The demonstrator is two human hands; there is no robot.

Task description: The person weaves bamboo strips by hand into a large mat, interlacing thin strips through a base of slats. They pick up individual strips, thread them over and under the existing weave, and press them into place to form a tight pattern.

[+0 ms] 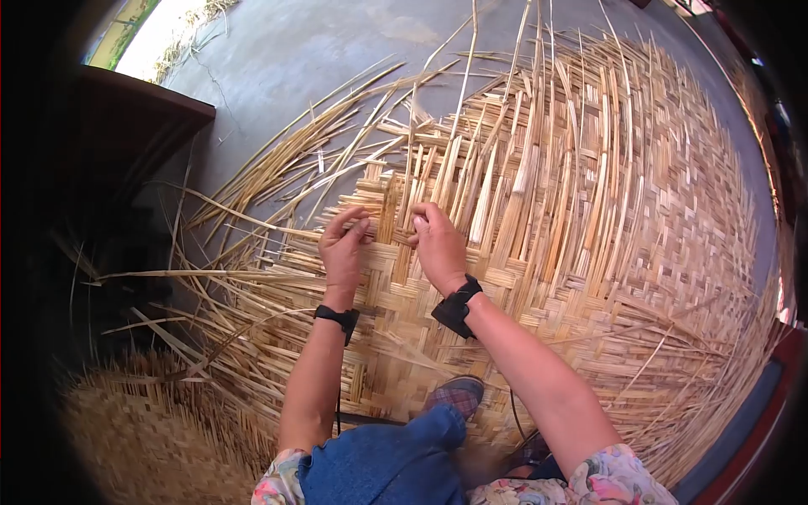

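Under both hands spreads a large mat of flat, straw-coloured reed strips, woven on the right and near the feet. At its unfinished upper left edge, my left hand is closed with bent fingers and thumb over a reed strip that runs in from the left. My right hand is a short way to the right, its fingers curled and closed low over the weave. What its fingertips hold is partly hidden by the hand. Loose upright strips rise just beyond my right hand.
A bundle of loose reed strips lies on the grey floor at the upper left. Dark wooden furniture stands at the left. Another woven piece lies at the lower left. My shoe rests on the mat.
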